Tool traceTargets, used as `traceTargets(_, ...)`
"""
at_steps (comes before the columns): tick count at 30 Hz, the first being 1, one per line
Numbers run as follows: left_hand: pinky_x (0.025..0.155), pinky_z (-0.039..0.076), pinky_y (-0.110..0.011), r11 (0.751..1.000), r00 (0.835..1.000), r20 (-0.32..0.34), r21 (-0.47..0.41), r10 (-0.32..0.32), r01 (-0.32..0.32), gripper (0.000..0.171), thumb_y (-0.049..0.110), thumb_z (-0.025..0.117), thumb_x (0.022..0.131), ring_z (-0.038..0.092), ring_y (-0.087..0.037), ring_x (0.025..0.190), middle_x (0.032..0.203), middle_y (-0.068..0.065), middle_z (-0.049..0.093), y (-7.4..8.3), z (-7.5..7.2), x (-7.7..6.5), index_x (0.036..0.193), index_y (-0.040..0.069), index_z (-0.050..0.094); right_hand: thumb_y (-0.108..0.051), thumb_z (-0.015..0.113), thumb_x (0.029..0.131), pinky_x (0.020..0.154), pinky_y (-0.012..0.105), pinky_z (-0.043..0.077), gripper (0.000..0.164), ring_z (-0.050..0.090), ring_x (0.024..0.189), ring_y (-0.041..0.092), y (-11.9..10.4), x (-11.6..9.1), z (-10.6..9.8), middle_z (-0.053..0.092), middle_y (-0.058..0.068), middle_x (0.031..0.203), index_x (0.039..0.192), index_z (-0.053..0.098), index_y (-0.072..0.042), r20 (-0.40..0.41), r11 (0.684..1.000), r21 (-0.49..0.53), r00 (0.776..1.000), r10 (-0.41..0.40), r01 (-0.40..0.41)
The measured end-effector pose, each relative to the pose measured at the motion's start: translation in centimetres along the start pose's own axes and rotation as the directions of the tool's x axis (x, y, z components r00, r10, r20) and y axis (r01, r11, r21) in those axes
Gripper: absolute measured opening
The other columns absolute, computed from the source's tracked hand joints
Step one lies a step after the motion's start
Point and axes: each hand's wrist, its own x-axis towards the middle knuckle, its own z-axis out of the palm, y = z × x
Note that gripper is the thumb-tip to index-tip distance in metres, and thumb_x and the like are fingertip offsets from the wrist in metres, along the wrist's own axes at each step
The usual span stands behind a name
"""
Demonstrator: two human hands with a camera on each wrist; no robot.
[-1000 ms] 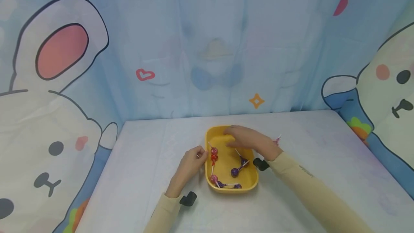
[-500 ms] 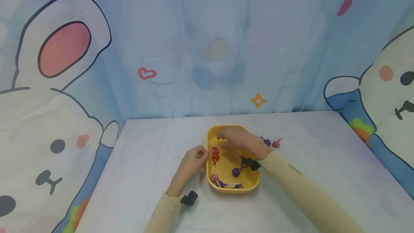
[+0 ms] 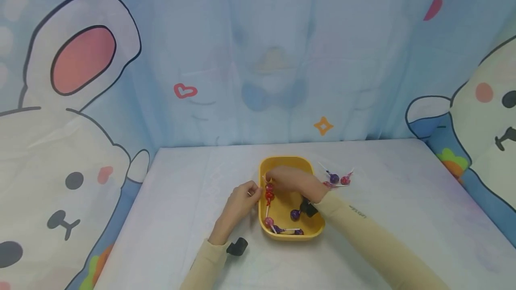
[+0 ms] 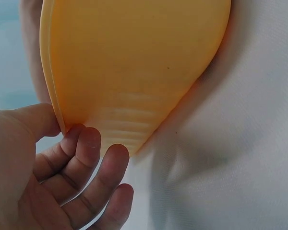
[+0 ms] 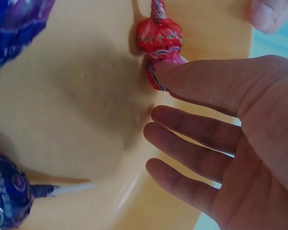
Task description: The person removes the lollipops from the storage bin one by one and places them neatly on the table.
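A yellow tray (image 3: 282,205) holds several wrapped lollipops. My left hand (image 3: 241,201) pinches the tray's left rim between thumb and fingers, as the left wrist view shows at close range. My right hand (image 3: 293,180) reaches down inside the tray by its left wall. There its thumb overlaps a pink lollipop (image 5: 155,80), close below a red lollipop (image 5: 160,37). The other visible fingers extend loosely, but whatever lies behind the thumb is hidden. A purple lollipop (image 3: 295,215) lies under my right wrist, with more purple and pink ones along the near wall.
Outside the tray, to its right, lie a purple lollipop (image 3: 334,178), a pink lollipop (image 3: 345,180) and another pinkish one (image 3: 327,185). A white cloth covers the table (image 3: 193,191). Behind it hangs a blue cartoon curtain (image 3: 225,57).
My right hand has moved left and down into the tray, to the pink lollipop. Its arm now uncovers the lollipops on the table to the right. My left hand stays at the rim.
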Motion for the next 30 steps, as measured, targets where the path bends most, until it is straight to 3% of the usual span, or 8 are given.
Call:
traceTargets(4,0.057,0.042,-0.025,1.000,1.000,0.007,0.003,-0.009,0.009,0.021,0.034,0.056,0.101,0.054,-0.013,0.066,0.078,0.002,0.060,0.01,0.04,0.03,0.090,0.017,0.060,-0.011,0.068,0.095,0.090,0.035,0.054,0.017,0.057,0.083,0.017,-0.37,-0.07,0.24,0.068,0.002,0.094,0.112,0.069,-0.010,-0.005,1.000,0.003,1.000,0.008,-0.008)
traceTargets(9,0.058,0.043,-0.026,1.000,1.000,0.010,0.007,-0.019,0.018,0.022,0.035,0.057,0.101,0.055,-0.013,0.067,0.078,0.002,0.060,-0.03,0.13,0.11,0.090,0.017,0.059,-0.013,0.070,0.094,0.084,0.033,0.055,0.017,0.056,0.080,0.016,-0.68,-0.11,0.35,0.065,0.001,0.090,0.110,0.069,-0.011,-0.015,1.000,0.006,1.000,0.004,-0.004)
traceTargets(30,0.059,0.045,-0.026,1.000,1.000,0.006,-0.009,-0.030,0.030,0.020,0.032,0.057,0.101,0.056,-0.015,0.068,0.079,0.001,0.061,0.17,-0.01,0.03,0.090,0.016,0.060,-0.017,0.071,0.094,0.086,0.031,0.053,0.021,0.054,0.083,0.013,-0.62,0.42,0.71,0.065,0.000,0.095,0.115,0.071,-0.013,-0.024,0.998,-0.055,1.000,-0.018,0.017)
